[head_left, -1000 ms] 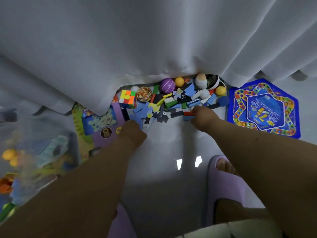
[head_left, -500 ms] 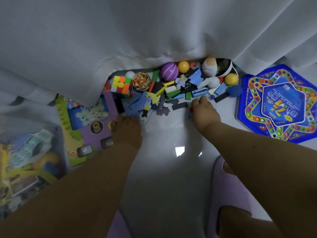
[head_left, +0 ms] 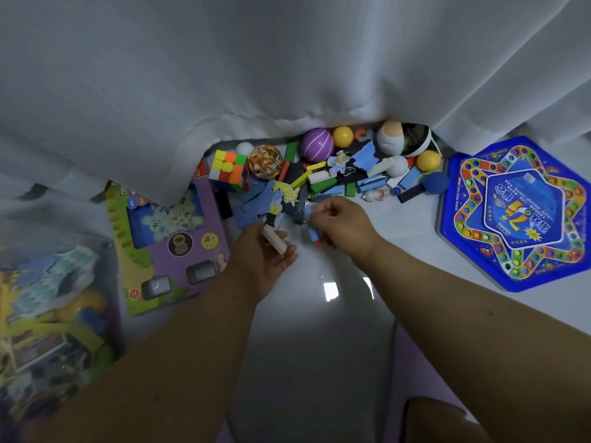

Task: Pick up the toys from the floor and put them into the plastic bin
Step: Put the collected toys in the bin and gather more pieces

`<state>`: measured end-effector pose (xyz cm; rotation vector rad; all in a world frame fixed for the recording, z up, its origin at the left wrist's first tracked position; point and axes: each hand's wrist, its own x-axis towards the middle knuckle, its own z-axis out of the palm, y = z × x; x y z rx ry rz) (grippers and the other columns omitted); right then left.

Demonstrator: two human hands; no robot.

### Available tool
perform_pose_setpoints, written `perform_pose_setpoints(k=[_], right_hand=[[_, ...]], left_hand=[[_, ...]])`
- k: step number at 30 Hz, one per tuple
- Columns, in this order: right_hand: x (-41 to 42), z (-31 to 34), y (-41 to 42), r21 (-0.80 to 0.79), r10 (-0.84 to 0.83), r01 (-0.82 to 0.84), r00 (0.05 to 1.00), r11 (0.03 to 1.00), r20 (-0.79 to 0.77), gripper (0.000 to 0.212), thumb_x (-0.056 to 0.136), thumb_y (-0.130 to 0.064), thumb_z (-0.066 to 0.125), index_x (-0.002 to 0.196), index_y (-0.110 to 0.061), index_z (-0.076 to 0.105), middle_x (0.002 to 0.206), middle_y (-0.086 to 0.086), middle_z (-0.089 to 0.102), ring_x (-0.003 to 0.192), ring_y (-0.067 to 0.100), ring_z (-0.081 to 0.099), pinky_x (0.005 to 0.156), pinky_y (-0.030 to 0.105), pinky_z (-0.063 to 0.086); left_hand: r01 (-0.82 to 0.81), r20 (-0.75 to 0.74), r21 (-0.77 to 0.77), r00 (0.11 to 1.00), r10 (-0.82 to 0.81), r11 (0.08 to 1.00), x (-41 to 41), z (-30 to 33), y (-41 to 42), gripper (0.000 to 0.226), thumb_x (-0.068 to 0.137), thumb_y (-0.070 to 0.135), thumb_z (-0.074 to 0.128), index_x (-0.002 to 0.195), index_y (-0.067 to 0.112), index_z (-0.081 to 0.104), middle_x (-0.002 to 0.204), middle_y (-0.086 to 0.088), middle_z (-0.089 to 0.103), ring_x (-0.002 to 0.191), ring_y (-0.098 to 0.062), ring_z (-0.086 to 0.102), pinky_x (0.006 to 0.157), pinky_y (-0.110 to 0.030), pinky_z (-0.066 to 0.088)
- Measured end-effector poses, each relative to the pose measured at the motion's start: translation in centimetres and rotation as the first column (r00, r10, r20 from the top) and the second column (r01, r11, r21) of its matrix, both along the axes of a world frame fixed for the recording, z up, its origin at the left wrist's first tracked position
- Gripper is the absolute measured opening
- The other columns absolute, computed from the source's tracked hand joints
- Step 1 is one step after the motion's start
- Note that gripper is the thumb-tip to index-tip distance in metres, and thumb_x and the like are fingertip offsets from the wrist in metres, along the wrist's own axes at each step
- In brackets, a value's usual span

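My left hand (head_left: 265,251) palm up, fingers loosely spread, pale wooden block (head_left: 274,240) lying across palm. My right hand (head_left: 339,222) curled around small blue piece (head_left: 313,233) with red end, lifted just above floor; fingertips pinch something small, cannot tell what. Toy pile (head_left: 323,174) ahead against white curtain (head_left: 287,75): Rubik's cube (head_left: 229,169), purple striped ball (head_left: 316,144), yellow balls, coloured blocks. Clear plastic bin (head_left: 54,314) far left, already holding toys. Purple toy box (head_left: 172,247) beside bin. Blue hexagonal game board (head_left: 518,215) flat at right.
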<state>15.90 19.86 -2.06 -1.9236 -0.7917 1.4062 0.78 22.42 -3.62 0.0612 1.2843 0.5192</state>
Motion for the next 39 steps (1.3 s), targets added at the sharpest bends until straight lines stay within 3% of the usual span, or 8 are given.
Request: perform_pose_setpoints(k=[4, 6, 9, 14, 18, 23, 31, 39], right_hand=[[-2.9, 1.3, 0.3, 0.102, 0.251, -0.265, 0.959, 0.959, 0.129, 0.013, 0.084, -0.03, 0.068, 0.085, -0.018, 0.064, 0.08, -0.001, 0.062, 0.068, 0.011, 0.058, 0.063, 0.029, 0.049], [-3.0, 0.9, 0.3, 0.175, 0.27, -0.324, 0.923, 0.93, 0.273, 0.02, 0.089, -0.032, 0.062, 0.089, -0.012, 0.066, 0.084, 0.001, 0.06, 0.074, 0.013, 0.056, 0.065, 0.028, 0.045], [-1.2, 0.3, 1.0, 0.239, 0.12, -0.246, 0.889, 0.939, 0.443, 0.014, 0.089, -0.023, 0.06, 0.095, -0.011, 0.063, 0.092, 0.0, 0.053, 0.08, 0.013, 0.05, 0.064, 0.023, 0.038], [4.0, -1.1, 3.3, -0.053, 0.309, -0.437, 0.54, 0.898, 0.783, 0.058, 0.075, -0.022, 0.068, 0.129, -0.012, 0.049, 0.127, 0.012, 0.049, 0.114, 0.031, 0.044, 0.088, 0.04, 0.043], [4.8, -1.6, 5.7, -0.264, 0.518, -0.567, 0.348, 0.78, 0.782, 0.08, 0.073, -0.028, 0.075, 0.14, -0.018, 0.034, 0.143, 0.008, 0.035, 0.129, 0.03, 0.033, 0.097, 0.046, 0.04], [3.6, -2.3, 6.7, -0.407, 0.599, -0.56, 0.209, 0.722, 0.773, 0.079, 0.077, -0.023, 0.072, 0.142, -0.019, 0.027, 0.14, 0.011, 0.032, 0.127, 0.032, 0.031, 0.087, 0.047, 0.045], [3.8, -3.7, 5.4, -0.383, 0.567, -0.529, 0.24, 0.757, 0.788, 0.054, 0.085, -0.011, 0.057, 0.134, -0.012, 0.036, 0.144, 0.014, 0.026, 0.128, 0.033, 0.028, 0.083, 0.044, 0.046], [3.5, -3.9, 4.4, -0.391, 0.633, -0.608, 0.247, 0.691, 0.734, 0.066, 0.083, -0.016, 0.064, 0.141, -0.022, 0.035, 0.14, 0.015, 0.028, 0.126, 0.037, 0.029, 0.088, 0.044, 0.049]], left_hand=[[-0.143, 0.32, -0.071, 0.934, 0.158, 0.987, 0.0, 0.3, 0.4, 0.05, 0.098, 0.04, 0.035, 0.12, 0.0, 0.055, 0.118, -0.021, 0.063, 0.099, -0.029, 0.064, 0.083, -0.045, 0.056], [-0.143, 0.331, -0.08, 0.93, 0.161, 0.987, -0.1, 0.5, 0.5, 0.05, 0.097, 0.047, 0.037, 0.111, 0.004, 0.059, 0.102, -0.017, 0.068, 0.092, -0.026, 0.065, 0.08, -0.04, 0.055], [-0.086, 0.231, -0.082, 0.967, 0.103, 0.993, -0.4, 0.6, 0.9, 0.048, 0.093, 0.053, 0.041, 0.078, 0.011, 0.059, 0.069, -0.005, 0.057, 0.061, -0.016, 0.054, 0.059, -0.024, 0.049], [0.015, 0.123, -0.054, 0.992, -0.009, 0.998, -0.8, -0.2, 1.3, 0.046, 0.086, 0.058, 0.051, 0.07, 0.015, 0.056, 0.057, 0.0, 0.052, 0.049, -0.012, 0.047, 0.049, -0.02, 0.04], [0.079, 0.03, -0.042, 0.997, -0.077, 0.996, -0.4, -0.4, 1.3, 0.04, 0.085, 0.052, 0.056, 0.073, 0.014, 0.058, 0.05, 0.002, 0.049, 0.043, -0.009, 0.044, 0.048, -0.019, 0.036], [0.2, -0.07, -0.05, 0.977, -0.203, 0.979, 0.2, -0.6, 1.3, 0.022, 0.088, 0.037, 0.06, 0.079, 0.017, 0.058, 0.051, 0.004, 0.045, 0.04, -0.007, 0.04, 0.045, -0.019, 0.034], [0.297, -0.175, -0.08, 0.935, -0.307, 0.951, 1.7, -1.2, 0.8, 0.003, 0.091, 0.023, 0.059, 0.089, 0.022, 0.059, 0.082, 0.0, 0.062, 0.042, -0.004, 0.04, 0.043, -0.016, 0.038], [0.301, -0.166, -0.096, 0.935, -0.313, 0.949, 2.7, -0.9, 0.5, 0.007, 0.094, 0.024, 0.054, 0.087, 0.021, 0.054, 0.095, -0.007, 0.061, 0.05, -0.007, 0.037, 0.05, -0.021, 0.043]])
